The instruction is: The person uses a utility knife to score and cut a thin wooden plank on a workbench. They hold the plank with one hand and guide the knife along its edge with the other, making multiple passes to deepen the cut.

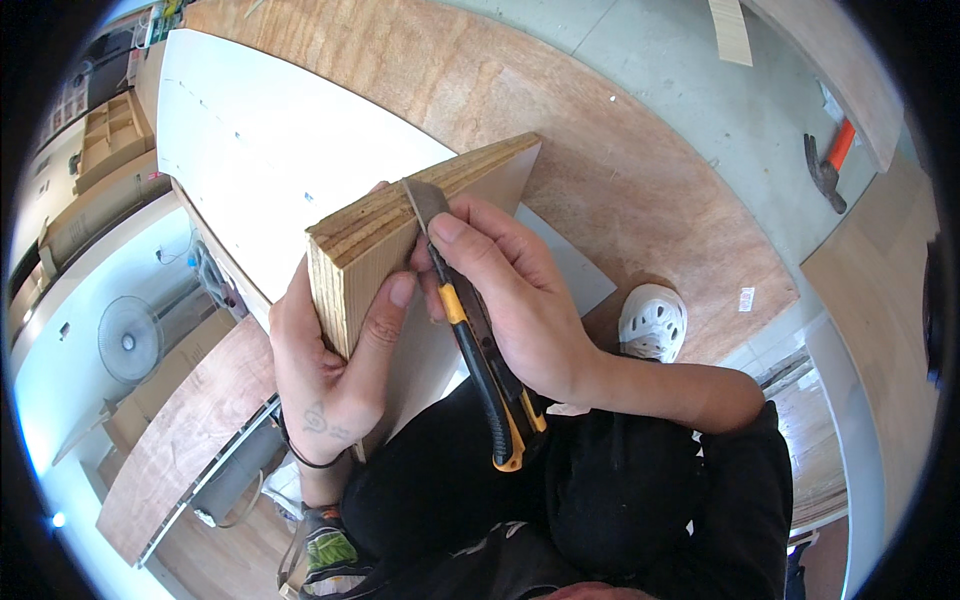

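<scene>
My left hand [340, 375] grips a thick plywood board [350, 285] near its corner, thumb on the pale face and the other fingers mostly hidden behind it. The board is tilted, with its layered edge turned up. In my right hand [525, 310] is a black and yellow utility knife [478, 365], held with the thumb near the base of the blade. The knife's extended blade [425, 200] lies against the board's layered edge. Part of the knife's handle passes in front of the board's face.
Beneath the board lie a white panel [270, 130] and a large plywood sheet [640, 180]. A white clog [653, 322] rests on the sheet at the right. Farther right is a hammer [826, 168] with an orange handle; a fan [130, 338] stands at the left.
</scene>
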Tool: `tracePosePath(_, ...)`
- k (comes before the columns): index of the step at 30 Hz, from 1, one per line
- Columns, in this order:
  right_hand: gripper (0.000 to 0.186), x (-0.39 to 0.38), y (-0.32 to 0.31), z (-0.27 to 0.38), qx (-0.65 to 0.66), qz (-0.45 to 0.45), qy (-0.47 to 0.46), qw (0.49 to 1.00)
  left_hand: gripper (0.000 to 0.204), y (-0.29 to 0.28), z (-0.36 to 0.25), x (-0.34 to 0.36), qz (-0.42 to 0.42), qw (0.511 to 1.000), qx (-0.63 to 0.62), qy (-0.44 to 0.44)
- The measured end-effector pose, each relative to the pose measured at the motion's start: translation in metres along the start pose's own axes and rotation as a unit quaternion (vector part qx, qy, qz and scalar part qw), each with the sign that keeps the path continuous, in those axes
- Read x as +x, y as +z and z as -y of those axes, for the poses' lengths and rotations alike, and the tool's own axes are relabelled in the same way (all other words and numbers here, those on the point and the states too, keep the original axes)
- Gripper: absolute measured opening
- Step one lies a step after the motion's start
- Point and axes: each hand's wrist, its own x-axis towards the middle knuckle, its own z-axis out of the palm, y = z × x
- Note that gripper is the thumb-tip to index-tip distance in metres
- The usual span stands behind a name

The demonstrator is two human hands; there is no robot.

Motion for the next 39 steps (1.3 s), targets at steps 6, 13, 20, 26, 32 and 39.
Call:
tracePosePath(6, 0.026, 0.0004, -0.0039, 0.0030, -0.006, 0.012, 0.013, 1.000, 0.031, 0.0000, -0.0025, -0.0015, 0.008, 1.000, 0.006, -0.009)
tracePosePath(13, 0.027, -0.0021, -0.0018, 0.0067, 0.025, 0.015, 0.031, 0.999, 0.030, 0.0012, -0.0053, -0.0018, 0.003, 0.999, 0.033, -0.002)
tracePosePath(20, 0.029, -0.0025, -0.0048, 0.0066, 0.016, 0.027, 0.055, 0.998, 0.031, 0.0002, -0.0043, -0.0018, 0.021, 0.999, 0.035, -0.012)
tracePosePath(26, 0.030, -0.0056, -0.0031, 0.0063, 0.014, 0.016, 0.064, 0.998, 0.029, 0.0016, -0.0070, -0.0024, 0.009, 0.999, 0.032, -0.031)
tracePosePath(32, 0.031, -0.0049, -0.0022, 0.0081, 0.001, 0.014, 0.074, 0.997, 0.031, 0.0009, -0.0075, -0.0008, 0.020, 0.998, 0.064, 0.006)
tracePosePath(39, 0.032, -0.0029, 0.0028, 0.0071, 0.002, 0.009, 0.052, 0.999, 0.033, -0.0005, -0.0027, 0.0004, 0.032, 0.999, 0.009, -0.010)
